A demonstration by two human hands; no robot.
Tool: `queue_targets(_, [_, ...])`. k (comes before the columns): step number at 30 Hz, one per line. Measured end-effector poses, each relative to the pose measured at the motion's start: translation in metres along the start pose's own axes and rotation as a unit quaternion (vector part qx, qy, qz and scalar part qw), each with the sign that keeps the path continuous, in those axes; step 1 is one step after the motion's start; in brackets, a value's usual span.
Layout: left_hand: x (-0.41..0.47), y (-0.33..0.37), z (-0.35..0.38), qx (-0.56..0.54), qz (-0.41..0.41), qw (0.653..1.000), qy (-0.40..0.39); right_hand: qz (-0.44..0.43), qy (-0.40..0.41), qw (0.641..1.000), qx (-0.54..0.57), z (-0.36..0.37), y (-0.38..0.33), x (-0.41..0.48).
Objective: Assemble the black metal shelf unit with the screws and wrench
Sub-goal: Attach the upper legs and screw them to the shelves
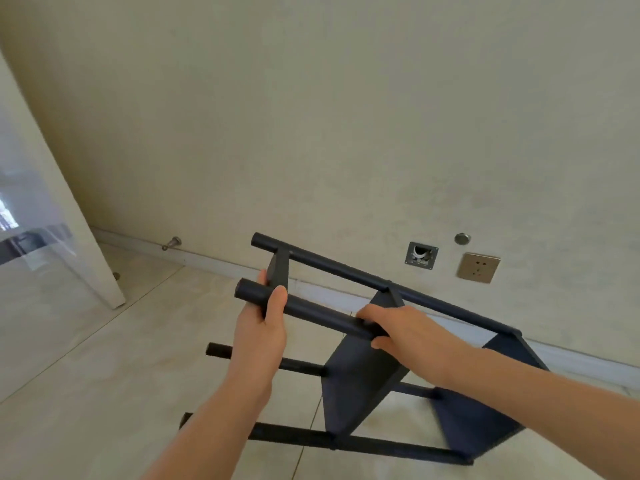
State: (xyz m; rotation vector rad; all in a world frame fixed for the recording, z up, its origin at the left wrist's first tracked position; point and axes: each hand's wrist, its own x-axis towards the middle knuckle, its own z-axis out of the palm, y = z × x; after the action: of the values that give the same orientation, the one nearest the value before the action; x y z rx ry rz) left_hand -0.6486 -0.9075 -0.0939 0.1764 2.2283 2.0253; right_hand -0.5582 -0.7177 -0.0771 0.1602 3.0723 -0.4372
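A: Head view, the only view logged. Where is the work piece?
B: Black metal shelf unit of round posts and flat panels (360, 375), lower centre to lower right of frame. It lies on its side, tilted over the pale tiled floor (104, 375). Whether the lower posts touch the floor cannot be confirmed.
A: Hands?
B: Left hand (263, 317), centre frame, is wrapped round the near upper black round post (311, 311) close to its free end. Right hand (398, 327), just right of it, has its fingers curled over the same post where it meets the middle panel. Both are grasping.
A: Progress?
B: Four posts and at least two panels appear joined. A third panel (278, 268) shows behind the left hand, partly hidden. No screws or wrench in frame. Judgement: assembly is late. Probably left: setting it upright and checking the joints.
A: Surroundings?
B: Plain beige wall (346, 116) across the top, brass-coloured wall socket (478, 267) right of centre, white door edge (100, 278) at left
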Motion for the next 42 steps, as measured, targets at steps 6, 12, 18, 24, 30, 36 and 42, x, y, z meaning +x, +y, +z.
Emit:
queue_targets(6, [-0.004,0.063,0.019,0.076,0.093,0.993,0.011,0.016,0.060,0.994,0.092,-0.026,0.012,-0.021])
queue_targets(12, [-0.018,0.121,0.054,0.159,0.177,0.971,-0.002,0.033,0.101,0.979,0.174,-0.045,0.025,-0.046])
queue_targets(18, [-0.035,0.149,0.088,0.249,0.226,0.942,-0.010,0.071,0.140,0.954,0.255,-0.037,0.038,-0.070])
queue_targets(24, [-0.062,0.146,0.127,0.274,0.234,0.932,-0.020,0.093,0.124,0.938,0.311,-0.038,0.066,-0.100])
queue_targets(30, [-0.109,0.140,0.164,0.264,0.283,0.921,-0.035,0.140,0.127,0.923,0.334,-0.034,0.086,-0.143])
queue_targets(36, [-0.154,0.120,0.193,0.339,0.323,0.880,-0.076,0.169,0.122,0.912,0.353,-0.025,0.096,-0.189])
queue_targets(42, [-0.181,0.097,0.207,0.389,0.349,0.849,-0.075,0.188,0.128,0.895,0.384,-0.009,0.101,-0.215])
